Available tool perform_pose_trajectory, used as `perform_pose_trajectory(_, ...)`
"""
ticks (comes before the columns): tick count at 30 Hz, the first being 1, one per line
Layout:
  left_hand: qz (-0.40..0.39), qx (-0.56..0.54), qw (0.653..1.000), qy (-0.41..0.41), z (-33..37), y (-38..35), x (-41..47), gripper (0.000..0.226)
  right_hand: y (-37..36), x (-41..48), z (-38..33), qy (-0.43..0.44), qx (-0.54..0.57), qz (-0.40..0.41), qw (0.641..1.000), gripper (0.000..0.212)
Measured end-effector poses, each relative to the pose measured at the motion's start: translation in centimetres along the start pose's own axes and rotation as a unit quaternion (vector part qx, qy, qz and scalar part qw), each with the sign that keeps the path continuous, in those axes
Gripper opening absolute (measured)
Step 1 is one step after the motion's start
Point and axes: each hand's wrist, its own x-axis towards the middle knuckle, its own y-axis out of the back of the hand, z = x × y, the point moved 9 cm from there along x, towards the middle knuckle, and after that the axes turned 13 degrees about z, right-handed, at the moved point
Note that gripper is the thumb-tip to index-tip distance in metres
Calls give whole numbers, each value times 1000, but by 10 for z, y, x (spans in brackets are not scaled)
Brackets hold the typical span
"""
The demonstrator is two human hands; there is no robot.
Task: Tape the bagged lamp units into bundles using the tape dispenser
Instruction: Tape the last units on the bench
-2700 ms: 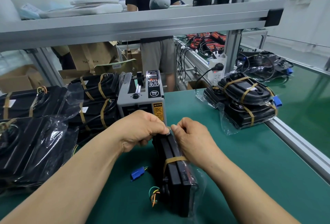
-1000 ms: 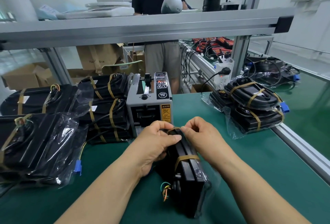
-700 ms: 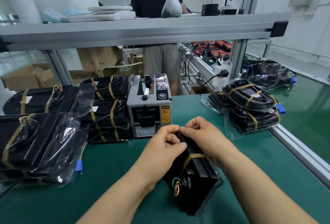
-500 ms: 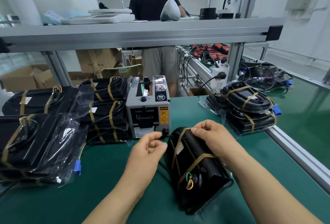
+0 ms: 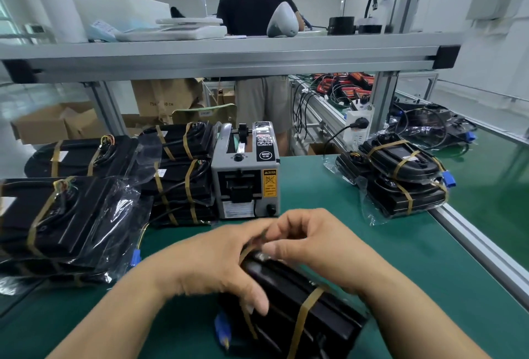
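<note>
Just before the tape dispenser [image 5: 245, 175], the blurred left hand [image 5: 217, 267] covers the lamp bundle's [image 5: 286, 287] far end, its grasp unreadable; the right hand's [image 5: 317, 247] curled fingers pinch a tape strip [image 5: 248, 248].

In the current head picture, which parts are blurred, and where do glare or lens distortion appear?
Head view: motion blur smears the left hand and partly the right hand over the lamp bundle; the tape dispenser behind is sharp; glare streaks the plastic bag on the left; wide-angle distortion slightly bows the shelf rail.
</note>
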Motion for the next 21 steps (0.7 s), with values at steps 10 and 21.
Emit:
perform_pose_trajectory(10,296,-333,889,110,-83,2,-52,50,5,-35,87,-160,372,-5,914,76)
perform_pose_trajectory(21,259,-548,790,91,-74,-25,-46,98,-7,-21,27,40,176,32,983,54)
